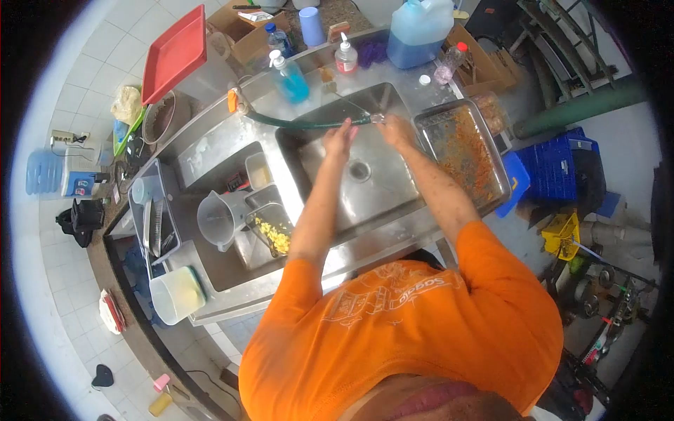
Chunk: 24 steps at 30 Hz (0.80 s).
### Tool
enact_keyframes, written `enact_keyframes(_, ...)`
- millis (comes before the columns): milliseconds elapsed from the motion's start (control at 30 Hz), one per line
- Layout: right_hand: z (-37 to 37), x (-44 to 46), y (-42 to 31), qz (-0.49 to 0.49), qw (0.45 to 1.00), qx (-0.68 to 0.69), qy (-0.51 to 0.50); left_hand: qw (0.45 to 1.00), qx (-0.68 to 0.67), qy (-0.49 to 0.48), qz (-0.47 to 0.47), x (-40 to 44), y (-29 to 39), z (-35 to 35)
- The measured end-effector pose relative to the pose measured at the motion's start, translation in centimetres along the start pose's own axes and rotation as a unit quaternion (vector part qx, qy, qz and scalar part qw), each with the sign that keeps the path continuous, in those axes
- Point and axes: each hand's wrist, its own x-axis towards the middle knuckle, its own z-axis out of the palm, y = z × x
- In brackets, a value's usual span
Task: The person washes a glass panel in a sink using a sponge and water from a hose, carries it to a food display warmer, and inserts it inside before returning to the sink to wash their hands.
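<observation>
A dark green hose [298, 125] runs from an orange-handled tap [237, 102] across the steel sink. My left hand [338, 137] is closed around it near its free end. At the tip, my right hand [397, 132] grips the hose by its shiny end piece. A thin pale line, perhaps water, stretches from that tip towards the sink's back wall. Below both hands lies the right basin [330, 184] with its round drain [359, 170]. Just right of my right hand rests a metal tray [428, 133] smeared with orange-brown food residue.
The left basin [210, 270] holds a clear pitcher [219, 219] and a container with yellow pieces [272, 237]. Behind the sink stand a blue soap bottle [291, 83], a pink-liquid bottle [345, 56] and a large blue jug [418, 38]. Blue crates [562, 168] are at right.
</observation>
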Motion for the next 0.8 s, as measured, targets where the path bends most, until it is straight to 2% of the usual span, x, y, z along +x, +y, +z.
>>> enact_keyframes(33,-0.1,0.4,0.9,0.026,0.999,-0.004,-0.021,1.0,0.009,0.023,0.003,1.1,-0.8,-0.7)
enact_keyframes(200,1.2,-0.1,4.8,0.067,0.998,0.019,0.007,0.988,0.025,0.152,0.018,5.8,-2.5,-2.1)
enact_keyframes(333,1.3,-1.6,5.6,0.089,0.996,0.022,0.025,0.984,-0.004,0.179,0.021,7.4,-2.1,-0.9)
enact_keyframes(433,1.5,-1.8,5.7,0.11,0.993,0.027,0.03,0.979,0.008,0.202,-0.018,6.7,-2.9,-1.3)
enact_keyframes(533,2.8,-1.8,6.4,0.096,0.993,0.035,0.065,0.98,0.014,0.196,-0.017,7.1,-5.4,-6.6)
enact_keyframes(633,2.4,-3.0,5.1,0.073,0.993,0.033,0.087,0.977,0.09,0.189,-0.027,4.2,-5.8,-10.3)
enact_keyframes(800,2.7,-5.8,1.2,0.092,0.99,0.103,0.013,0.984,0.07,0.145,-0.079,-0.6,-5.5,-10.7)
